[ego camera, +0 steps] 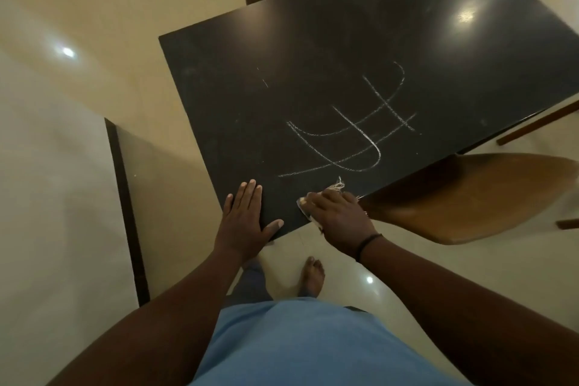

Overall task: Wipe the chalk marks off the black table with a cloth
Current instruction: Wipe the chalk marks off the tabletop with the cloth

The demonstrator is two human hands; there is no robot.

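The right hand has its fingers curled down over a pale cloth, hiding most of it; only a frayed corner and an edge show. It sits at the black tabletop's near edge. The left hand lies flat beside it, fingers straight and together, thumb spread. White chalk marks cross mid-tabletop. A brown chair is cut off at right.

Brown chair at right; glossy tiled floor — ceiling-light reflections
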